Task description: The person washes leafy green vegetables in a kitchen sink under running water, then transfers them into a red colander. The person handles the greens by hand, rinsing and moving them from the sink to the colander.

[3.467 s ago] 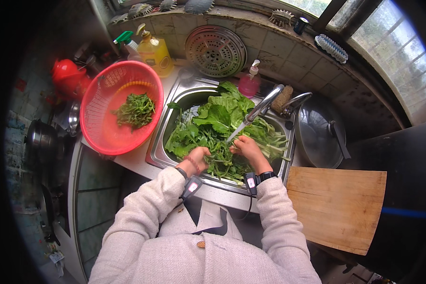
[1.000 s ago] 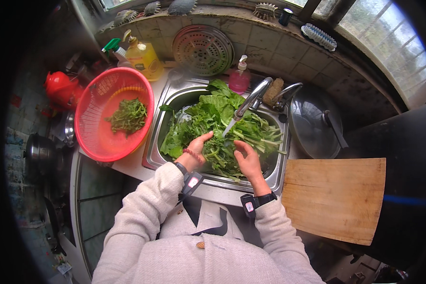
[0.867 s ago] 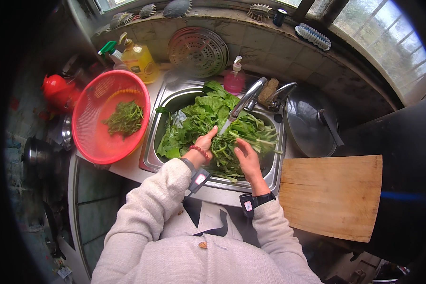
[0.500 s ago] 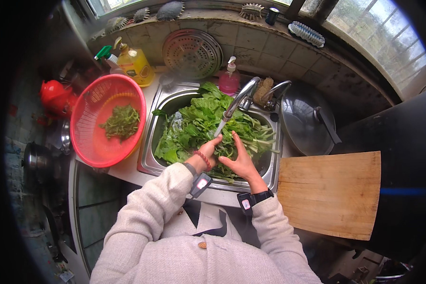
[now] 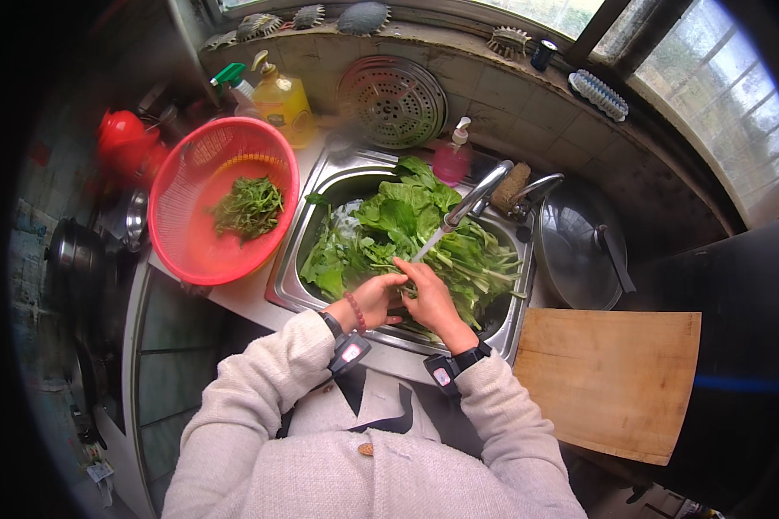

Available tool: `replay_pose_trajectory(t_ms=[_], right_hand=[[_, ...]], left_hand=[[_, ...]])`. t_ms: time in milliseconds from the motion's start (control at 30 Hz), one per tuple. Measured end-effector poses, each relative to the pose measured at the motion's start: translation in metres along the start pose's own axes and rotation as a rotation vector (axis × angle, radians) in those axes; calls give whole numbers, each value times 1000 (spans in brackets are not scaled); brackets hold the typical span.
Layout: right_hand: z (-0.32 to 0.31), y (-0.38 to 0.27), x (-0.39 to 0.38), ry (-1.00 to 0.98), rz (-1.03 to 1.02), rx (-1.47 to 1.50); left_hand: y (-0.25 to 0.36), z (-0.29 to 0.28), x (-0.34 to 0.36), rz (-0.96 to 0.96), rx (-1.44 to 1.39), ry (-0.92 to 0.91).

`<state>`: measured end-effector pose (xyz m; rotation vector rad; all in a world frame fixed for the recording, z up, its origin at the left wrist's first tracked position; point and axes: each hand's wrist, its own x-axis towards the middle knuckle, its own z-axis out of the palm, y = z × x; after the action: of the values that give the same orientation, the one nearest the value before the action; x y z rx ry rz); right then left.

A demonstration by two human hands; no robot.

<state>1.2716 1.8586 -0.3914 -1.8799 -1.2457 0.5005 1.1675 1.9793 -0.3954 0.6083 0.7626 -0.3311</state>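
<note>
In the head view, a steel sink (image 5: pixel 282 277) is heaped with leafy greens and stalks (image 5: pixel 398 216). Water runs onto them from the curved faucet (image 5: pixel 485 190). My left hand (image 5: pixel 374 299), with a bead bracelet at its wrist, and my right hand (image 5: pixel 427 298) are close together over the near part of the pile, below the stream. Fingers of both curl around some greens, mostly hidden between them. Left of the sink, a red plastic colander (image 5: pixel 182 225) holds a small bunch of greens.
A wooden board (image 5: pixel 606 381) lies right of the sink, with a glass lid (image 5: pixel 571 259) behind it. Yellow (image 5: pixel 287 112) and pink (image 5: pixel 450 160) pump bottles and a perforated steel disc (image 5: pixel 389 99) stand at the back. A red kettle (image 5: pixel 125 143) is behind the colander.
My hands have drawn lower, toward me, and closer together. The fingers of my right hand, spread half a second ago, are now curled. The whole view has shifted slightly.
</note>
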Motion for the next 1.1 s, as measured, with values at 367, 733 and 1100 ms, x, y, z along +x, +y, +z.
replay_pose_trajectory(t_ms=[367, 733, 1100], right_hand=[[-41, -78, 25, 66, 14, -215], [-18, -116, 58, 89, 92, -368], [11, -90, 56, 117, 157, -357]], left_hand=[[18, -78, -45, -41, 229, -15], [18, -128, -66, 2, 128, 29], [16, -158, -68, -29, 108, -12]])
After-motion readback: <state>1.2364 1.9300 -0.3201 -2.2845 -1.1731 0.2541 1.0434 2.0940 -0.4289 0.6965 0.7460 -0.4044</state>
